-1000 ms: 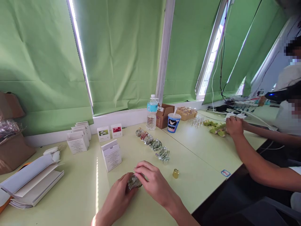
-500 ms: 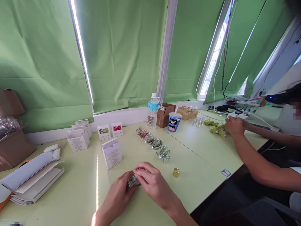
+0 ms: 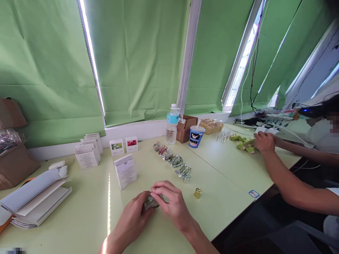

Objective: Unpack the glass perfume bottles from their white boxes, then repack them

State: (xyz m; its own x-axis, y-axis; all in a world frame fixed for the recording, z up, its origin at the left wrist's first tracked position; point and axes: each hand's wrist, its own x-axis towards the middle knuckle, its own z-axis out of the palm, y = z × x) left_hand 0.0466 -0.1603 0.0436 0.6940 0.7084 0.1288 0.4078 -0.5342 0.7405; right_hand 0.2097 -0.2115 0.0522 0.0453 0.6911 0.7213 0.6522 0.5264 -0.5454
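My left hand (image 3: 136, 215) is wrapped round a small faceted grey-green glass bottle (image 3: 151, 202), tilted low over the table. At the top of that bottle, my right hand (image 3: 171, 201) has its thumb and forefinger pinched together; whatever is between them is hidden. To the right, a gold-coloured cap (image 3: 197, 193) stands alone on the table. Beyond my hands runs a slanting row of several glass bottles, the nearest a clear one (image 3: 184, 170) and a farther one red (image 3: 162, 150). An open white carton (image 3: 125, 171) stands just past my left hand.
Two small picture boxes (image 3: 117, 147) and several white cartons (image 3: 87, 155) stand toward the window. A water bottle (image 3: 171, 127), a brown box (image 3: 184, 129) and a blue cup (image 3: 196, 137) are behind. Papers (image 3: 39, 201) lie left. Another person's hand (image 3: 265, 141) works at the right.
The right hand's fingertips have shifted slightly at the bottle's top, with the middle of the hand a little more open. The left hand keeps its hold; the view has tilted slightly.
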